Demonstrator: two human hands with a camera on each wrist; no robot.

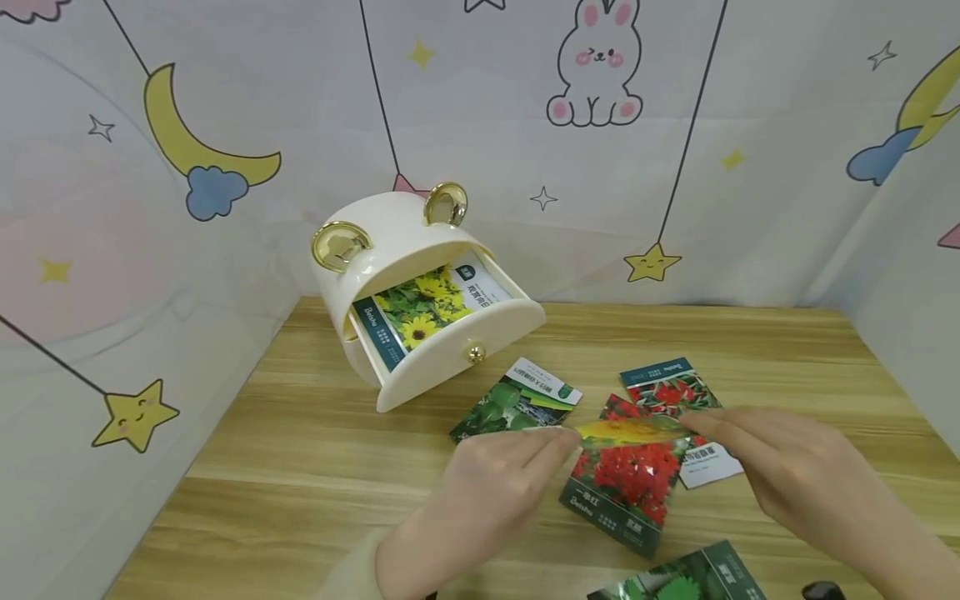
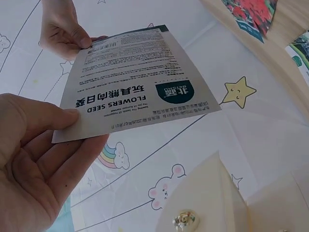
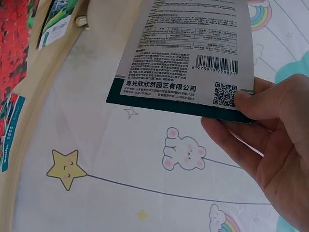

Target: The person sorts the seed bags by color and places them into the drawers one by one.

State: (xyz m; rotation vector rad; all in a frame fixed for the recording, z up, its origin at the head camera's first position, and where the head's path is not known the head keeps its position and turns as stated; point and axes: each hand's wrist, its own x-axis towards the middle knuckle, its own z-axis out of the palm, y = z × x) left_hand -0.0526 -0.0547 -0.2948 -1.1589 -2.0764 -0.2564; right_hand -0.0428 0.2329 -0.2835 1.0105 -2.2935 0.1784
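Held between both hands over the table is a sunflower seed packet (image 1: 628, 431), tilted nearly edge-on in the head view, its yellow front showing. My left hand (image 1: 504, 477) pinches one end between thumb and fingers, and my right hand (image 1: 787, 471) pinches the opposite end. Small print covers the packet's white back (image 2: 130, 77) in the left wrist view. A barcode and a dark green strip show on the packet (image 3: 188, 63) in the right wrist view. Below it lies a red-flower packet (image 1: 626, 483), overlapping another red-flower packet (image 1: 671, 387).
At the back left stands a white box (image 1: 390, 218) with gold ears. Its drawer (image 1: 431, 379) is pulled out, holding a yellow-flower packet (image 1: 420, 312). A green-leaf packet (image 1: 510, 408) lies before the drawer; another green packet (image 1: 682, 579) is at the front edge. Printed cloth hangs behind.
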